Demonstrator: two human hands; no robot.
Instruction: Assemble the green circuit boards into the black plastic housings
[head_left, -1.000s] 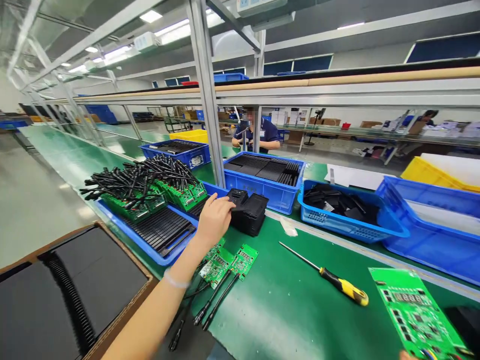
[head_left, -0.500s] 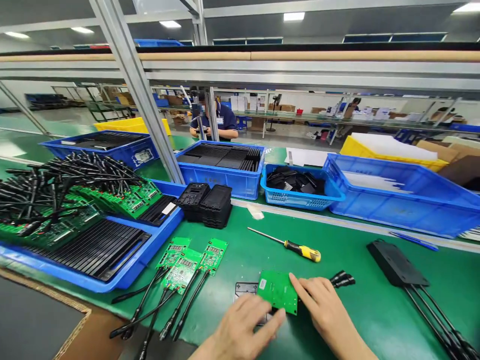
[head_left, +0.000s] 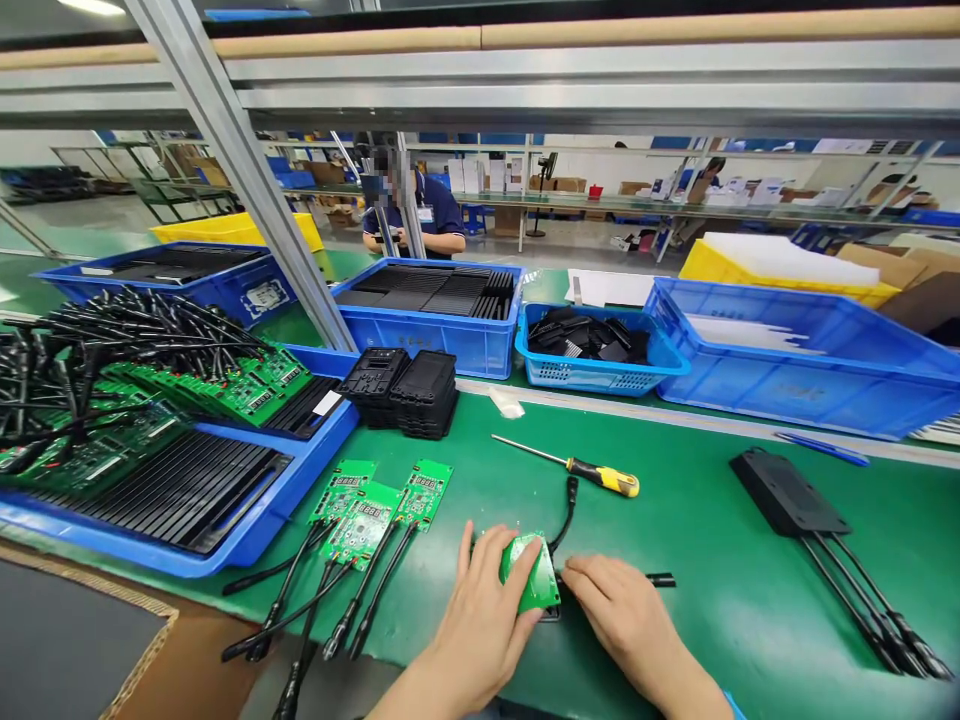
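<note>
Your green bench (head_left: 675,530): left hand (head_left: 484,605) on a circuit board (head_left: 541,582)

The large blue tray (head_left: 296,485) stands at your left, carrying black plates (head_left: 172,490) and heaped boards (head_left: 255,395). Your left hand is half open, index finger lying across the circuit board's face and thumb at its near edge, so the board sits between them. Your right hand (head_left: 622,610) is curled, fingertips bunched beside the board's right edge; whether it pinches anything can't fairly be told from here. The circuit board is near the bench's front edge, to the right of three loose boards (head_left: 364,525). Just beyond it, a slim black cable end (head_left: 572,490) points away from you.
</note>
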